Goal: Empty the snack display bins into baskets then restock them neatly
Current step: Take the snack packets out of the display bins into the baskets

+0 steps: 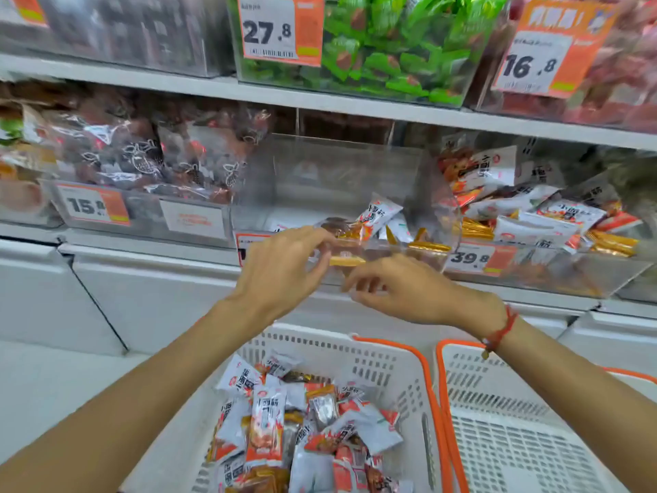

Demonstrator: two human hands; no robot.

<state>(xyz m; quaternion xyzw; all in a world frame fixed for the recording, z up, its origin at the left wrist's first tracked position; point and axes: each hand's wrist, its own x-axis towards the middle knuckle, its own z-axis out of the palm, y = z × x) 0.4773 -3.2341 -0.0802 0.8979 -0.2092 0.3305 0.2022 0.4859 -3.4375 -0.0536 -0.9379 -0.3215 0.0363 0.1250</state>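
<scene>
Pinching a snack packet (pixel 346 260), left hand (pixel 284 265) fingers (pixel 321 266); right hand (pixel 401 290) fingers loosely curled.

middle bin (pixel 341 179): we see clear plastic
packets in it (pixel 382 215): white, red and gold
left of it, packets (pixel 142 154): dark brown, white line drawings
above it, sweets (pixel 391 55): bright green
price tags (pixel 281 28): orange and white, black numerals
baskets (pixel 373 361): white, orange rims
wrist cord (pixel 499 330): red

Clear glossy plastic bin (pixel 341 179); shiny foil-like snack packets (pixel 266 425); matt white perforated plastic basket (pixel 373 364) with orange rim; paper price tags (pixel 268 28).
</scene>
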